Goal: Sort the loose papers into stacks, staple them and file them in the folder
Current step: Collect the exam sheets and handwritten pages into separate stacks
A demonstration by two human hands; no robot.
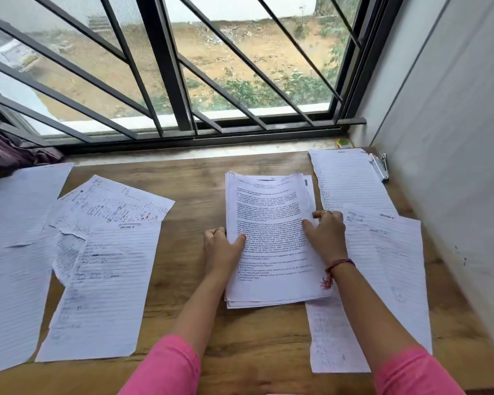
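Observation:
A stack of printed pages (268, 212) lies in the middle of the wooden table (200, 189). My left hand (224, 250) holds its left edge, thumb on top and fingers curled under the edge. My right hand (325, 235) presses on the stack's right side, fingers curled at the edge. Lined handwritten sheets (382, 266) lie to the right, partly under the stack. More lined and scribbled sheets (103, 280) are spread over the left half of the table. A silver stapler (380, 166) lies at the far right by the wall. No folder is in view.
A barred window (183, 81) runs along the table's far edge. A grey wall (454, 166) closes the right side. A small green and yellow object (344, 143) sits on the sill. Dark cloth (12, 152) lies at the far left.

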